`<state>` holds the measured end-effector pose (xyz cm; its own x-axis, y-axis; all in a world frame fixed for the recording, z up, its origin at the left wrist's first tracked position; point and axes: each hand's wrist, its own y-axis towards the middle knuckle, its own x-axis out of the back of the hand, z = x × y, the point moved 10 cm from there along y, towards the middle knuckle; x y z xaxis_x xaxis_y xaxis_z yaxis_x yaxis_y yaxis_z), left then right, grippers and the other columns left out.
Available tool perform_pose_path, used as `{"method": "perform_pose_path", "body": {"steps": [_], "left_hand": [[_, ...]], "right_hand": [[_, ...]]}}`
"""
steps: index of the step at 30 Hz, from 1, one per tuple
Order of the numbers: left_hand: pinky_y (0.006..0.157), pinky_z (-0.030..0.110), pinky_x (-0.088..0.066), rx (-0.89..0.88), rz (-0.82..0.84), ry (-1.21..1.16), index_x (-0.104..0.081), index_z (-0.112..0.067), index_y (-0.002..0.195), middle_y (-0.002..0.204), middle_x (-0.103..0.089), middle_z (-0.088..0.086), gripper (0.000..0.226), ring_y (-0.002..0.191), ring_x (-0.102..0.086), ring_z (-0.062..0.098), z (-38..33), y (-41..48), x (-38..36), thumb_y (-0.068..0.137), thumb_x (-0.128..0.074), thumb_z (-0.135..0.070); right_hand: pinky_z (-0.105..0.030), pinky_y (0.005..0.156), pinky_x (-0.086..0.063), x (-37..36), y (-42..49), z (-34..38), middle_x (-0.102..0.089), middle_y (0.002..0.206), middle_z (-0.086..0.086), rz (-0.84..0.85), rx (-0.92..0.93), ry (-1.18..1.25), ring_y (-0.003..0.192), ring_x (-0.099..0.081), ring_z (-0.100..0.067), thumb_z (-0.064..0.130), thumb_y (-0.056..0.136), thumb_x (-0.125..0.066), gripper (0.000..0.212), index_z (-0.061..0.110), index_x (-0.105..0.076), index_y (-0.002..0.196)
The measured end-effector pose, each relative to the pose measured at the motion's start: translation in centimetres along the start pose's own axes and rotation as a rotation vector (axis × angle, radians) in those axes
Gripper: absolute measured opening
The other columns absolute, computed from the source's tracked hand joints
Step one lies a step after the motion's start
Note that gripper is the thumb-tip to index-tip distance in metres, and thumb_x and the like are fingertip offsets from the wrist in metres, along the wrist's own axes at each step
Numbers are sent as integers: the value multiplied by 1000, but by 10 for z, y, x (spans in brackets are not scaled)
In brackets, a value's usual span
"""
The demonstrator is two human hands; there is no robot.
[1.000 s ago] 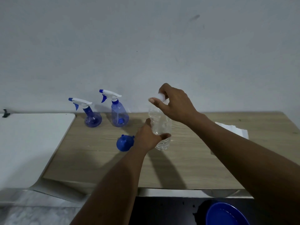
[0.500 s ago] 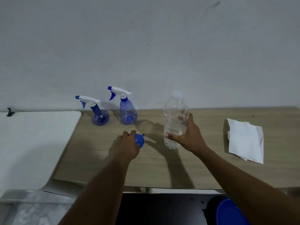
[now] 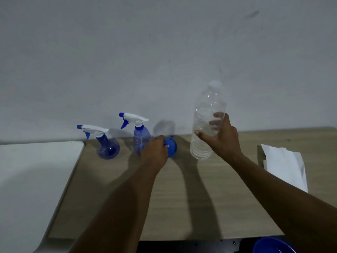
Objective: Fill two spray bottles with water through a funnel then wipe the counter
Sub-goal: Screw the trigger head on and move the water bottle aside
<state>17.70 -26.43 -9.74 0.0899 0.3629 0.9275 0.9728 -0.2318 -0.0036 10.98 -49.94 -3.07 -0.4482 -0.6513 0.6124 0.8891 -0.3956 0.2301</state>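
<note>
While the left hand curls round the blue funnel just beside the taller spray bottle, the right hand grips the capped water bottle upright. That sprayer and the round spray bottle stand by the wall, trigger heads on. It seems best to unscrew one head first, then seat the funnel straight in its neck.

Two sprayers, one funnel, one bottle — one towel

Plain home utility corner: wood-grain counter, bare white wall, white surface alongside.
</note>
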Motion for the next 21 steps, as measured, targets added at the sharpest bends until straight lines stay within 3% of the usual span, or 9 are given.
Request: {"method": "perform_pose_path", "body": {"steps": [6, 14, 17, 21], "left_hand": [[68, 30, -41, -20, 17, 9, -58, -15, 114, 102, -68, 8, 17, 92, -65, 24, 0, 48, -33, 100, -51, -21], [75, 40, -55, -15, 84, 2, -59, -17, 119, 106, -68, 10, 22, 96, -67, 28, 7, 66, -61, 98, -53, -13], [77, 40, -56, -25, 61, -10, -57, -15, 120, 107, -68, 11, 22, 96, -67, 27, 6, 65, -61, 99, -52, -19], [81, 46, -57, -23, 9, -35, -47, -16, 137, 111, -68, 13, 38, 100, -67, 31, -3, 52, -50, 100, -49, -25]], "right_hand": [[-45, 95, -53, -25, 37, -19, -66, 120, -3, -8, -77, 34, 108, -64, -22, 52, 64, -88, 84, 25, -42, 129], [-38, 97, -52, -44, 38, -39, -63, 125, -2, -4, -99, 93, 113, -61, -19, 42, 64, -92, 88, 24, -39, 132], [-33, 95, -49, -48, 38, -41, -60, 130, -4, 55, -122, 100, 117, -59, -21, 46, 62, -92, 99, 23, -34, 139], [-33, 96, -46, -48, 21, -53, -54, 140, -7, 181, -180, 77, 125, -54, -23, 59, 62, -86, 111, 23, -25, 147]]}}
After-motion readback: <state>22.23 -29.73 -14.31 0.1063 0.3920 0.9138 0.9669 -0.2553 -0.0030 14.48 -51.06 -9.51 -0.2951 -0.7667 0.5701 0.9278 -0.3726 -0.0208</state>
